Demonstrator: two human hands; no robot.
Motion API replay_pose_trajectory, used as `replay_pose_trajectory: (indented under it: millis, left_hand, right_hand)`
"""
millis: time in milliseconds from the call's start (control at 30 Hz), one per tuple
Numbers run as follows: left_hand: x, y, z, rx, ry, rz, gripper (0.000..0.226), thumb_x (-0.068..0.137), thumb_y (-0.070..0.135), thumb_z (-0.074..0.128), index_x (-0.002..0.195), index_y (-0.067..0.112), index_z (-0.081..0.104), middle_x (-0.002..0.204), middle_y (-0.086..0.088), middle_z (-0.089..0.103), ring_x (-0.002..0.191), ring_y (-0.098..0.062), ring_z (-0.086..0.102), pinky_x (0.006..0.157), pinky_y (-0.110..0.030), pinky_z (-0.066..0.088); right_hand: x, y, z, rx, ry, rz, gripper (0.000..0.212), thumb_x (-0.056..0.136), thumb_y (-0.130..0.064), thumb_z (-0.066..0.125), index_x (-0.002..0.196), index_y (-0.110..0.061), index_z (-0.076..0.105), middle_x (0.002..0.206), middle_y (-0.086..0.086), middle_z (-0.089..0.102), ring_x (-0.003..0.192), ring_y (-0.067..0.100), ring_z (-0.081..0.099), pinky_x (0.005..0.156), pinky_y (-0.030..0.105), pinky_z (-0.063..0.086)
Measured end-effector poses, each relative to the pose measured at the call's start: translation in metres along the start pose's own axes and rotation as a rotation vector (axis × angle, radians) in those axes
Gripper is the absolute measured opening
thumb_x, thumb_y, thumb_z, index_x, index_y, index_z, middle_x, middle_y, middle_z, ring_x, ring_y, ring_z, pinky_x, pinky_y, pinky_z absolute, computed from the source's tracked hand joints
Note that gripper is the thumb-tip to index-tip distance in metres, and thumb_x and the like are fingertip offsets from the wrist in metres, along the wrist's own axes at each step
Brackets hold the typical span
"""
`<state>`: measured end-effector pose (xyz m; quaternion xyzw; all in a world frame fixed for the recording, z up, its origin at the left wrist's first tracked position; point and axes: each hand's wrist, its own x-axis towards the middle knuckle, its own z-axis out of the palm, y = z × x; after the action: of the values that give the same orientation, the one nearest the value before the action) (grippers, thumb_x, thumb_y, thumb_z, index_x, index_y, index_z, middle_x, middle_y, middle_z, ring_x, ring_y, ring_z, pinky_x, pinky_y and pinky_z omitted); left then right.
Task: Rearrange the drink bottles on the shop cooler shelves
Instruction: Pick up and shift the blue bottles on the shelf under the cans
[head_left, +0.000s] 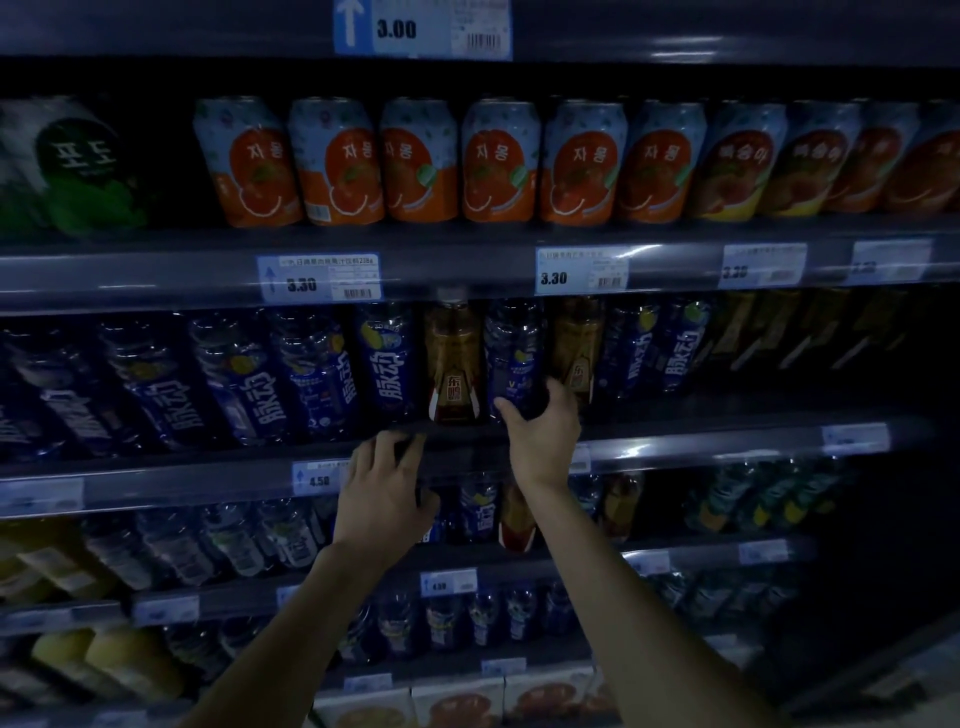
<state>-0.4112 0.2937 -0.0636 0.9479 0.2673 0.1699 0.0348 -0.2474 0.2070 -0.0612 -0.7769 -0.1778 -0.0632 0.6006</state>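
Korean lettering "자몽" marks the orange-and-blue drink cans on the shelf above the fingers, with "포도" on a green-and-white can far left. Paper price tags read 3.00, 3.30, 3.30 and 4.50. Dark blue plastic bottles left of the fingers carry "脉动"; an amber bottle shows "东鹏".

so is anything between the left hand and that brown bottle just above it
Nothing visible. The left hand rests open on the shelf's front edge, and the brown bottle stands in the front row just above and slightly right, its face exposed. The right hand grips the neighbouring blue bottle, clear of that path.
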Motion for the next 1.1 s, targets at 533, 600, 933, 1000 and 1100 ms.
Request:
replay_pose_trajectory:
  millis: [533, 600, 933, 1000, 1100]
  left_hand:
    - [0.001, 0.001, 0.002, 0.002, 0.005, -0.013, 0.062, 0.077, 0.029, 0.067, 0.133, 0.01, 0.048, 0.123, -0.012, 0.046, 0.112, -0.036, 0.045, 0.089, -0.045, 0.049]
    - [0.001, 0.001, 0.002, 0.004, 0.008, -0.009, 0.061, 0.077, 0.028, 0.067, 0.132, 0.009, 0.049, 0.122, -0.012, 0.047, 0.11, -0.036, 0.045, 0.088, -0.045, 0.049]
    - [0.0, 0.0, 0.003, 0.012, 0.035, 0.004, 0.061, 0.076, 0.029, 0.071, 0.13, 0.007, 0.051, 0.119, -0.014, 0.049, 0.106, -0.037, 0.047, 0.089, -0.046, 0.047]
    - [0.0, 0.0, 0.002, 0.017, 0.028, 0.003, 0.061, 0.077, 0.03, 0.069, 0.131, 0.008, 0.05, 0.121, -0.013, 0.048, 0.107, -0.036, 0.046, 0.091, -0.045, 0.046]
    - [0.0, 0.001, 0.003, 0.013, 0.023, -0.001, 0.06, 0.08, 0.03, 0.067, 0.133, 0.009, 0.048, 0.122, -0.013, 0.046, 0.109, -0.035, 0.045, 0.092, -0.044, 0.044]
  right_hand:
    - [-0.01, -0.002, 0.001, -0.097, 0.122, -0.044, 0.049, 0.077, -0.031, 0.078, 0.115, -0.008, 0.057, 0.11, 0.005, 0.062, 0.098, 0.022, 0.06, 0.089, 0.045, 0.05]
    - [-0.011, -0.003, 0.002, -0.088, 0.116, -0.042, 0.058, 0.081, -0.034, 0.074, 0.126, -0.006, 0.052, 0.12, 0.009, 0.059, 0.107, 0.024, 0.058, 0.094, 0.045, 0.048]
    - [-0.013, -0.005, 0.01, -0.009, 0.065, 0.037, 0.049, 0.083, -0.028, 0.074, 0.121, -0.006, 0.053, 0.114, 0.006, 0.062, 0.106, 0.024, 0.06, 0.087, 0.021, 0.048]
    - [-0.012, -0.005, 0.009, 0.035, 0.064, 0.065, 0.053, 0.08, -0.027, 0.077, 0.122, -0.009, 0.049, 0.11, -0.001, 0.057, 0.105, 0.02, 0.058, 0.076, 0.004, 0.04]
    - [-0.005, -0.003, 0.008, -0.014, 0.046, 0.058, 0.08, 0.075, -0.034, 0.08, 0.138, -0.006, 0.04, 0.134, 0.009, 0.049, 0.125, 0.022, 0.045, 0.099, 0.022, 0.04]
